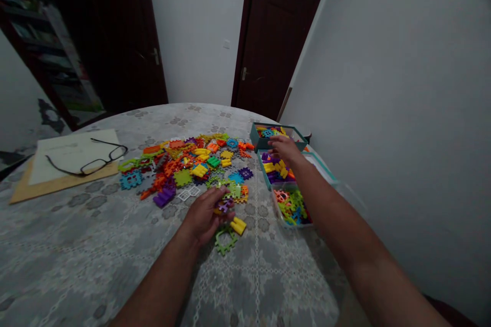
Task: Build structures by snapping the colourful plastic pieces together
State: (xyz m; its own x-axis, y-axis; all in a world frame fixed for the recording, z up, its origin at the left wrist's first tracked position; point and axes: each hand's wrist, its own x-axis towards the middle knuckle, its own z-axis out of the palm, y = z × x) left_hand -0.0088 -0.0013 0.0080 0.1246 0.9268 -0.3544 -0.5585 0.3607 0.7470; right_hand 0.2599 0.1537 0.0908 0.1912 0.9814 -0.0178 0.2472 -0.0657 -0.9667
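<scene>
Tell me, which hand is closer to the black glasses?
Left. The left hand is right of the glasses and nearer the table's front edge, gripping joined toy pieces. The right hand is much farther right, over the teal boxes.

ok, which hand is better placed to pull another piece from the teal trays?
Right, likely. The right hand hangs over the teal tray of purple and yellow pieces; the left hand is busy, gripping a small purple-yellow-green assembly on the table.

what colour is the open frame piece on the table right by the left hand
Green: the frame piece shows best in the head view.
</scene>
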